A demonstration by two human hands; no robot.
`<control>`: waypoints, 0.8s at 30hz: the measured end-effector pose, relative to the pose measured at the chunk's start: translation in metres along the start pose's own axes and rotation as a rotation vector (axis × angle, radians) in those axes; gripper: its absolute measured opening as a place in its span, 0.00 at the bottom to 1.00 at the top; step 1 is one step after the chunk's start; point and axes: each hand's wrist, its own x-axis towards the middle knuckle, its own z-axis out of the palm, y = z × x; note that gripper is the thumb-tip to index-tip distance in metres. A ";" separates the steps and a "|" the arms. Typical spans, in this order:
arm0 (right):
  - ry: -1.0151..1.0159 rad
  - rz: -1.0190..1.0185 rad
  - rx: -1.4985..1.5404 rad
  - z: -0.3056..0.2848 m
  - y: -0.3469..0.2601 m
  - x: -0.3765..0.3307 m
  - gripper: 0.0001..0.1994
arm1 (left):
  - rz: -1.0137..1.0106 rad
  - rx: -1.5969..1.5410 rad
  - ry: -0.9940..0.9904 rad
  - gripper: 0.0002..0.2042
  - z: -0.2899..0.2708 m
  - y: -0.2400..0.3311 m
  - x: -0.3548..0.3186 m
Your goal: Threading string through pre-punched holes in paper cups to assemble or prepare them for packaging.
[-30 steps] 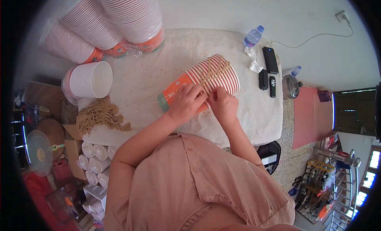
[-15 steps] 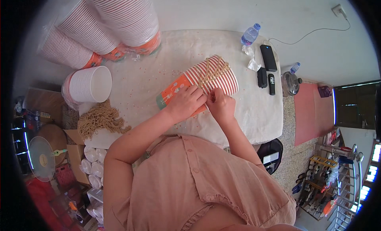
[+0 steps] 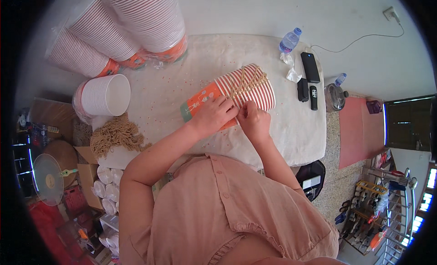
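Observation:
A nested stack of paper tubs (image 3: 213, 97) lies on its side on the white-covered table, orange and green at the base end, with red-and-white striped rims fanned toward the right. Lengths of tan twine (image 3: 248, 85) are draped over the rims in a loose zigzag. On the near side of the stack, my left hand (image 3: 215, 114) rests with its fingers bent and closed, their tips against the tubs. My right hand (image 3: 253, 121) is beside it, thumb and forefinger pinched close to the left fingertips. Whatever sits between the fingers of either hand is hidden.
Tall wrapped tub stacks (image 3: 150, 23) stand at the back left, with a shorter white tub stack (image 3: 107, 96) nearer. A twine bundle (image 3: 117, 136) hangs at the table's left edge. At right lie a water bottle (image 3: 290, 40), crumpled tissue (image 3: 291, 69) and a black power bank (image 3: 310, 67).
Both hands stay at the same spot on the tub stack, with only slight finger movement. The whole view has shifted a little; nothing else visibly changes.

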 end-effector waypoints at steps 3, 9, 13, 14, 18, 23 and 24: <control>0.010 0.013 -0.019 -0.001 0.000 0.001 0.08 | 0.017 -0.040 0.025 0.08 0.000 0.002 0.000; -0.024 -0.022 0.005 -0.003 0.008 0.003 0.08 | -0.027 -0.129 -0.070 0.06 -0.006 0.005 0.016; -0.044 -0.038 0.052 -0.004 0.010 0.004 0.09 | -0.004 -0.089 -0.185 0.04 -0.014 0.007 0.036; -0.054 -0.040 0.051 -0.005 0.011 0.004 0.10 | -0.004 -0.083 -0.281 0.04 -0.019 0.008 0.041; -0.067 -0.063 0.050 -0.004 0.013 0.006 0.12 | 0.048 -0.016 -0.411 0.04 -0.025 0.004 0.060; -0.037 -0.045 0.084 0.000 0.013 0.007 0.15 | 0.143 -0.076 -0.424 0.04 -0.019 -0.007 0.067; -0.036 -0.041 0.084 -0.001 0.012 0.007 0.15 | 0.145 -0.076 -0.426 0.04 -0.018 -0.009 0.067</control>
